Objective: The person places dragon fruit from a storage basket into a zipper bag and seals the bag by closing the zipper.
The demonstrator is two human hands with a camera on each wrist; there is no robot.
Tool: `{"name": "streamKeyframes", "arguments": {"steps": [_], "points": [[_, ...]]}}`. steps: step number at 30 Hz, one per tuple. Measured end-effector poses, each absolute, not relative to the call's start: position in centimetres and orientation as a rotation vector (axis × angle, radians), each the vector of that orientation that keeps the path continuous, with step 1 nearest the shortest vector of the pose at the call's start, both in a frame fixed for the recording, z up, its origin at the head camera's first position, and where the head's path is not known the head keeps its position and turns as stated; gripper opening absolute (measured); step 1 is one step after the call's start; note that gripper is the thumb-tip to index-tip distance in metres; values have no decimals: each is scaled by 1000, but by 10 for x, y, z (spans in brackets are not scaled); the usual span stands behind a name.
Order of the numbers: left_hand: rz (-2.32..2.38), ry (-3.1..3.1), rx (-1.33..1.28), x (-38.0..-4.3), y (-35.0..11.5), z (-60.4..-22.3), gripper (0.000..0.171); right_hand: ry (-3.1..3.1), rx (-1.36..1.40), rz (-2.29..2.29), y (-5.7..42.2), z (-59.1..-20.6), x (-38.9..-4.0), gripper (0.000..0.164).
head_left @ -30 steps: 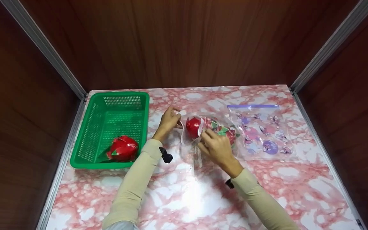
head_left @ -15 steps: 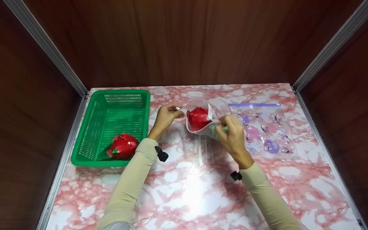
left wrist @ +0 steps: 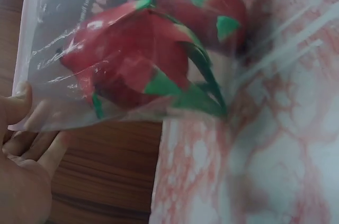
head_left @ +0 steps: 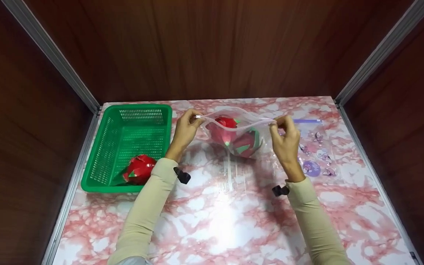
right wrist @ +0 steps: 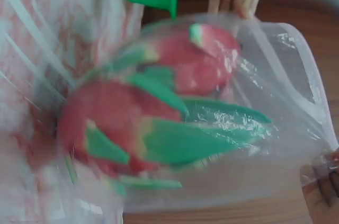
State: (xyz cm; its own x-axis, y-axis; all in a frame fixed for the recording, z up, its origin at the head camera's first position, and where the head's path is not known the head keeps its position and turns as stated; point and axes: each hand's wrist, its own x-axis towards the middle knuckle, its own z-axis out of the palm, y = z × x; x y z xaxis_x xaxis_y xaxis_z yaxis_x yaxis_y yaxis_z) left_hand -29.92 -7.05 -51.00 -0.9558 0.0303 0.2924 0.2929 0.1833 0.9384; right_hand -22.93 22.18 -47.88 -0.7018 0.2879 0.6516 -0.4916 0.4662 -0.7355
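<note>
A clear zip bag (head_left: 243, 129) is held up by its mouth, whose rim curves apart in the middle. My left hand (head_left: 185, 129) pinches the left end of the zip edge, thumb against fingertips. At the opposite end, my right hand (head_left: 286, 141) pinches the other corner. Inside the bag lie two red dragon fruits with green scales; one dragon fruit (left wrist: 127, 60) fills the middle of the left wrist view, the other dragon fruit (left wrist: 212, 9) behind it. The right wrist view shows both through the plastic, with the bag's wall (right wrist: 259, 181) stretched toward the right hand.
To the left stands a green slotted basket (head_left: 126, 188) holding one more dragon fruit (head_left: 140, 170). A second zip bag (head_left: 313, 169), printed purple and flat, lies on the marbled table (head_left: 329, 206) at the right, partly behind the right hand. Brown wooden panels (head_left: 212, 51) enclose the table.
The bag, lying on its side a second ago, is now lifted upright with its mouth upward. My right hand moved right and away from me to the bag's corner; the left hand rose slightly.
</note>
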Motion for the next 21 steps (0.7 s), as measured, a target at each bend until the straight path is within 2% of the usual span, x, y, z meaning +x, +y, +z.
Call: {"name": "streamKeyframes", "arguments": {"steps": [7, 11, 17, 21], "points": [[-1848, -2205, -333, -292, -72, -501, 10, -1945, 106, 1471, 220, -460, -224, 6], [-1927, -2136, -328, -288, -74, -502, 3, -1958, 107, 1511, 222, -463, -227, 7], [-2052, -2004, -330, -281, -77, -504, 7, -1941, 113, 1584, 224, -468, -231, 7], [-2034, -1983, -344, -278, -81, -510, 2, -1932, 121, 1617, 223, -471, -233, 7]]}}
